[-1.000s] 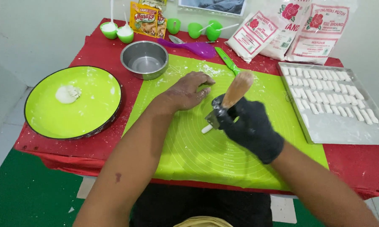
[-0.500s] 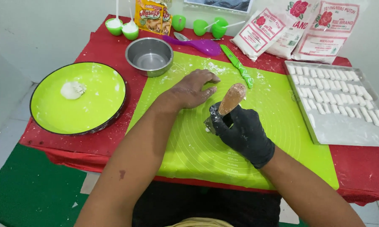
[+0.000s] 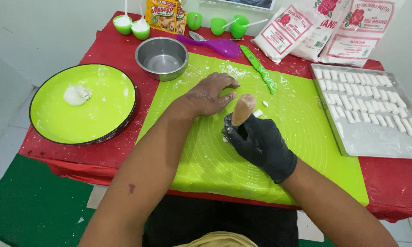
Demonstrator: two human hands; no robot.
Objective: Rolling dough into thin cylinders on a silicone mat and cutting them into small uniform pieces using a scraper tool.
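Gripping wooden handle [image 3: 243, 109], right hand [image 3: 261, 144] hiding blade

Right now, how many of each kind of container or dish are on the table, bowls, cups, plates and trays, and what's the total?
Small green bowls: 2
Green cups: 3
Metal bowl: 1
Green round plate: 1
Metal tray: 1
Total: 8

A single head-worn camera looks steeply down from close above at a red-covered table [image 3: 389, 183]. The wearer's forearms enter from the bottom edge.
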